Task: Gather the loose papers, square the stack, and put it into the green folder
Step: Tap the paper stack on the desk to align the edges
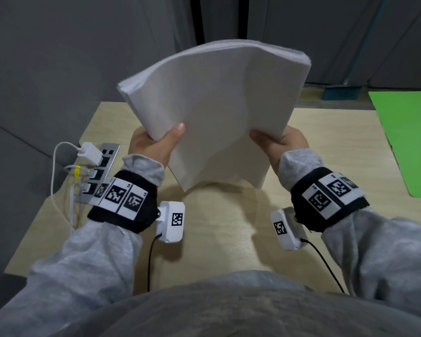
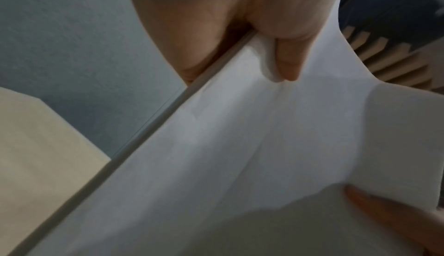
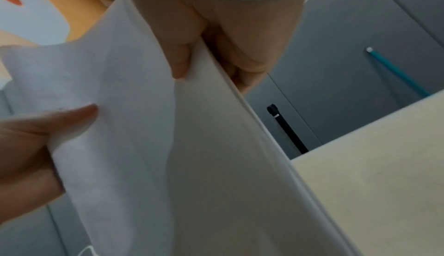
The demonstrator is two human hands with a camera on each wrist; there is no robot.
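Note:
A thick stack of white papers (image 1: 212,113) is held up above the wooden table (image 1: 219,227), bowed and leaning away from me. My left hand (image 1: 153,144) grips its left side, thumb on the near face. My right hand (image 1: 280,144) grips its right side the same way. In the left wrist view my left hand (image 2: 252,38) pinches the paper stack (image 2: 216,155) at its edge. In the right wrist view my right hand (image 3: 211,51) pinches the stack (image 3: 192,155), and my left hand (image 3: 36,146) shows at the left. The green folder (image 1: 408,139) lies flat on the table at the right.
A power strip (image 1: 100,171) with a white charger and cables sits at the table's left edge. Grey partition walls stand behind the table. A blue object (image 1: 342,92) lies beyond the far edge, near the folder.

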